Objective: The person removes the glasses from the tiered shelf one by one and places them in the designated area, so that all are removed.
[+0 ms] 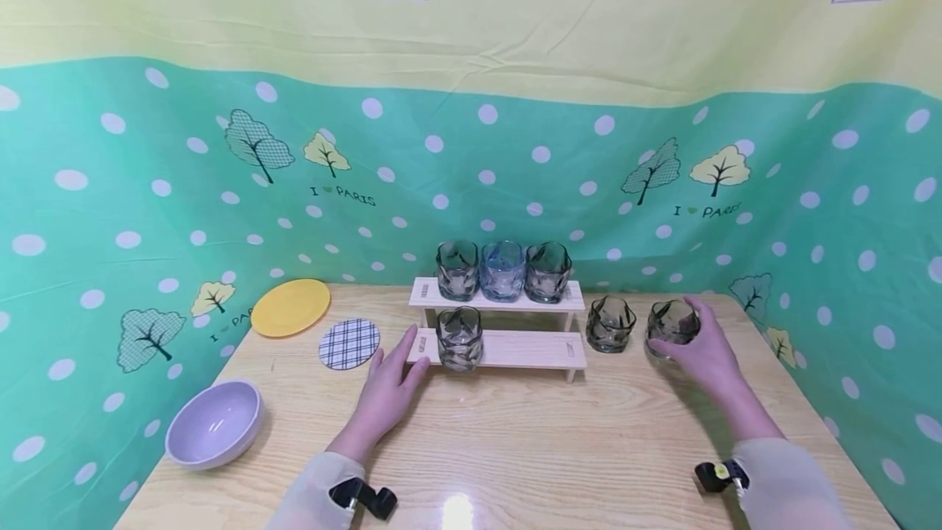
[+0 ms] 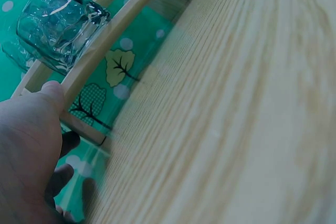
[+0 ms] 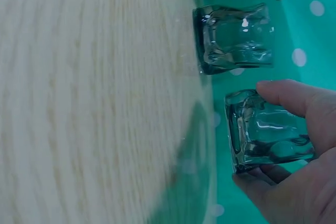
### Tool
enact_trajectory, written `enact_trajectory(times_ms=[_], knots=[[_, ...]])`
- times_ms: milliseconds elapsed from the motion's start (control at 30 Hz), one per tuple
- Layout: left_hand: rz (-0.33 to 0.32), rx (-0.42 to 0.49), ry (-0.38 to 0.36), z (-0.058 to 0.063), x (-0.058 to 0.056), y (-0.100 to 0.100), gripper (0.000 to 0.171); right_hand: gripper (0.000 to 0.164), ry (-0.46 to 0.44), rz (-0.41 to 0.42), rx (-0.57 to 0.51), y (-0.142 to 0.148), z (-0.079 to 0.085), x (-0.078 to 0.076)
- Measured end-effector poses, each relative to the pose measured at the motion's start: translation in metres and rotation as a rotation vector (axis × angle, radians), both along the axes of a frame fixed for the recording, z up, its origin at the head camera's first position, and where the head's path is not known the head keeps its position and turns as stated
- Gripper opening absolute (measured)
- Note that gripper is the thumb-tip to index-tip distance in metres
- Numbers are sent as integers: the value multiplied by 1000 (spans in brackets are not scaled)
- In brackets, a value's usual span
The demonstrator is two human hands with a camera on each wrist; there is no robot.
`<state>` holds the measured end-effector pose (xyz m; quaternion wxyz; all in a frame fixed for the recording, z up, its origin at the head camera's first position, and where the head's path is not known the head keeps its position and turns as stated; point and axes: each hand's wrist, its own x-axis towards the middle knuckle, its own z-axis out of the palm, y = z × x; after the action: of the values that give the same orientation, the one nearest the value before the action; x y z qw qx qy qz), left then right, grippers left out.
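One smoky glass (image 1: 672,322) is pinched between thumb and fingers of the right hand (image 1: 704,352); a second glass (image 1: 610,326) stands just left of that hand. The left hand (image 1: 388,393), thumb and fingers spread, touches the left end of a two-tier wooden rack (image 1: 526,344). Right of that hand, the rack bears a third glass (image 1: 459,342) below and three more glasses (image 1: 503,272), the middle one bluish, above. Left of it lies a lilac bowl (image 1: 215,424).

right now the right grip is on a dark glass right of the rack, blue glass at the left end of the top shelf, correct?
Not quite: the head view shows the blue glass in the middle of the top shelf, not the left end. The right grip is on a dark glass right of the rack.
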<state>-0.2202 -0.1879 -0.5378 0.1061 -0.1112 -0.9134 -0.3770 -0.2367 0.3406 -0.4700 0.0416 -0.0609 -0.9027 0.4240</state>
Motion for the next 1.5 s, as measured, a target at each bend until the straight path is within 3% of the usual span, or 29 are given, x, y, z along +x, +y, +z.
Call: enact_trajectory(times_ms=[200,567,1167,1500], knots=[[6,7,-11,0,-1,0,69,118,-5,33,14,0,-9,-9],[2,-1,-10,0,-1,-1,68,116,-38,47,-63,0,-17,-19],[6,3,1,1,0,0,69,118,-44,89,-67,-3,-19,-21],[11,10,-35,3,0,0,69,117,-51,96,-55,-6,-15,-17]])
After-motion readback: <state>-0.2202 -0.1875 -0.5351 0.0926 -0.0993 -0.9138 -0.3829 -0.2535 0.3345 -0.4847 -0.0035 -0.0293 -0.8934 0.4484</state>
